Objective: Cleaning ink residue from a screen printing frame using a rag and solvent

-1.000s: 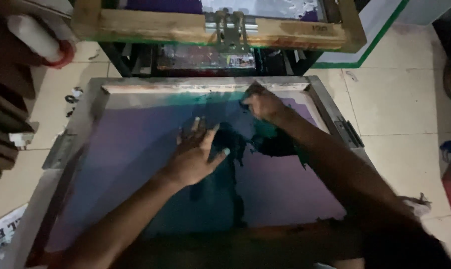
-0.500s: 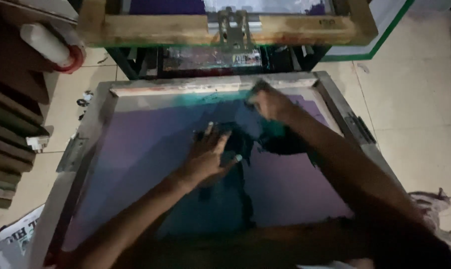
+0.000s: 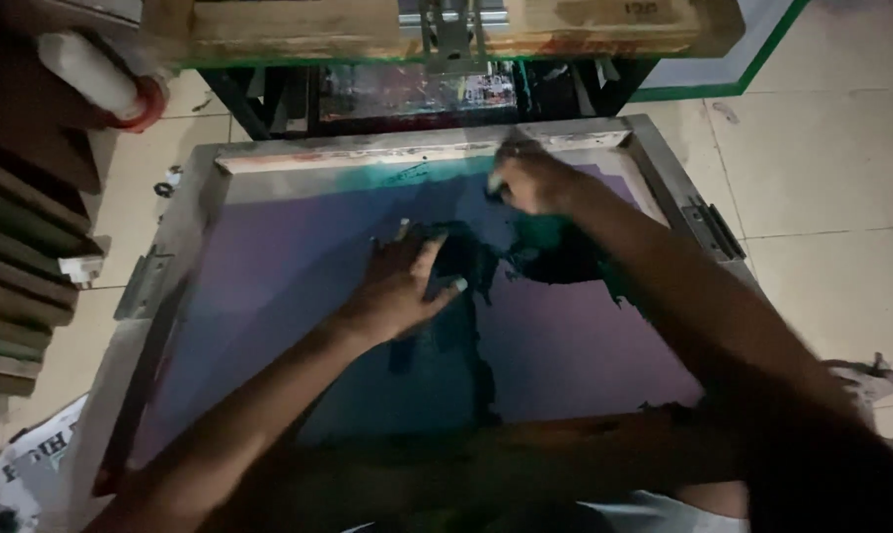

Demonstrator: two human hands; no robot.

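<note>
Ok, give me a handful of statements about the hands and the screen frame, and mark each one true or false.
1. The left hand lies flat on the purple mesh, fingers spread. True.
2. The right hand is near the far edge of the frame. True.
3. The mesh is clean all over. False: a dark green ink patch spreads across its middle, between and below the hands.
4. The frame lies on a wooden bench. False: it sits over a pale tiled floor.
5. A white bottle with a red ring lies at the upper left. True.
6. The left hand holds a squeegee. False: it holds nothing and rests open on the mesh.
</note>
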